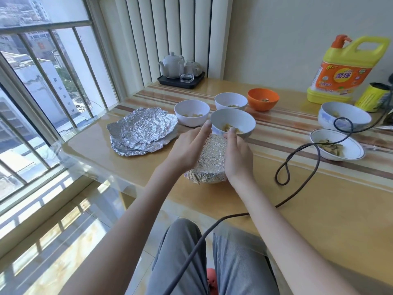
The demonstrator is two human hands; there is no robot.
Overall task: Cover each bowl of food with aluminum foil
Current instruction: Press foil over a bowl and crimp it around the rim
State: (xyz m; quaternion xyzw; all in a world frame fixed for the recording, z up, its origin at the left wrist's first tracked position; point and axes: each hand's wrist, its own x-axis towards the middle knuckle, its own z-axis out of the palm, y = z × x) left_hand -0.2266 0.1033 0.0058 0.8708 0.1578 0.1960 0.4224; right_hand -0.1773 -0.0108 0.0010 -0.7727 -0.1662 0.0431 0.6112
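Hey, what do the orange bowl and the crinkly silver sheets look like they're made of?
Round orange bowl: probably plastic, judging by its uniform matte colour. Stack of crinkled silver sheets: aluminium foil, given the sharp creases and metallic glints.

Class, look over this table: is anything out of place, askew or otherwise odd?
Yes. A dark cable loops across the table and over the rim of the shallow bowl on the right, which still holds uncovered food. Also, the spare foil sheets are crumpled, not flat. Nothing looks spilled.
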